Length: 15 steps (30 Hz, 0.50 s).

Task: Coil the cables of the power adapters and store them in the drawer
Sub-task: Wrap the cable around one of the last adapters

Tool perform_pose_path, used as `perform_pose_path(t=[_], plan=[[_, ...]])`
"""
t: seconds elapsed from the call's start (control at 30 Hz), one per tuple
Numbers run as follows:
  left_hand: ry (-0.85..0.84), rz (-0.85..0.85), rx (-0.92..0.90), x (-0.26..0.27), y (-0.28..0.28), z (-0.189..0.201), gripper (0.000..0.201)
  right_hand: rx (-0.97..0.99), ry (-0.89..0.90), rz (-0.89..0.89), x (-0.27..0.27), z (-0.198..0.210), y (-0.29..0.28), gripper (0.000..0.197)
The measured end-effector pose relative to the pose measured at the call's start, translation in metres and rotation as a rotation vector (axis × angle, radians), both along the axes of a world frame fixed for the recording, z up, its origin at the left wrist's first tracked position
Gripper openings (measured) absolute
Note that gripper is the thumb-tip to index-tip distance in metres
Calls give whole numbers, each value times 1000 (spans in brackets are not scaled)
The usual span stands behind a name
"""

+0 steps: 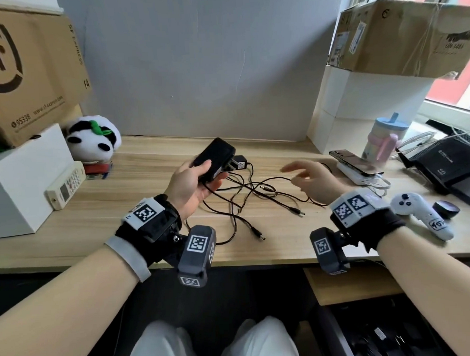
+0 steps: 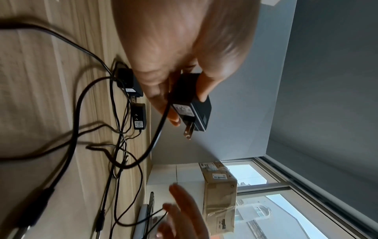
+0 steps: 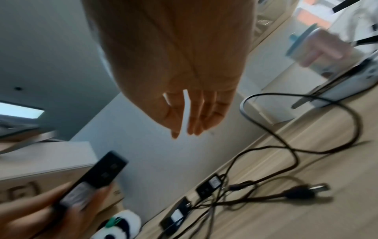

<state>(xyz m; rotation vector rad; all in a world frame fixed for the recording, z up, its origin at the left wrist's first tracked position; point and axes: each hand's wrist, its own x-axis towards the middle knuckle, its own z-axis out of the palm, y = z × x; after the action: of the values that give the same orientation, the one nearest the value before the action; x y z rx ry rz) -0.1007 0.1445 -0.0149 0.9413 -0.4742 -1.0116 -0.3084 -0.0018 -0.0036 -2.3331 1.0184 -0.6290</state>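
Observation:
My left hand (image 1: 194, 183) grips a black power adapter (image 1: 215, 157) above the wooden desk (image 1: 150, 234); its plug prongs (image 2: 189, 131) point outward and its cable (image 2: 155, 139) hangs down into the tangle. Two more black adapters (image 2: 131, 83) (image 2: 138, 118) lie on the desk behind it, their thin black cables (image 1: 245, 201) tangled in the middle, with barrel plugs (image 1: 258, 234) (image 1: 297, 211) at the ends. My right hand (image 1: 306, 179) hovers open over the cables, fingers straight and blurred, holding nothing. An open drawer (image 1: 349, 285) shows under the desk at the right.
A panda plush (image 1: 94, 137), a remote (image 1: 66, 185) and white and cardboard boxes (image 1: 25, 73) stand at the left. At the right are a phone on a white power bank (image 1: 358, 168), a cup (image 1: 384, 138), a white controller (image 1: 421, 216), a black router (image 1: 451, 162) and stacked boxes (image 1: 399, 36).

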Motion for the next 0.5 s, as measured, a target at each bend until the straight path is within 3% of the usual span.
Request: perform_pose_path(t=[0.07,0.17,0.27,0.4,0.5], plan=[[-14,-40,-13,-9,-2,1,35,35,-9,166,14,4,22,22],[-1,-83,-37,-21,-5,3,36,359,75,409,35,0,45,42],[22,-123,-50,-26,-3,5,34,601,97,542,42,-10,52,29],[-49,-179,-35,-22,6,5,24,818,-137,440,33,-20,40,29],[-179,-239,7,-19,12,4,21,845,-234,348,28,-23,28,37]])
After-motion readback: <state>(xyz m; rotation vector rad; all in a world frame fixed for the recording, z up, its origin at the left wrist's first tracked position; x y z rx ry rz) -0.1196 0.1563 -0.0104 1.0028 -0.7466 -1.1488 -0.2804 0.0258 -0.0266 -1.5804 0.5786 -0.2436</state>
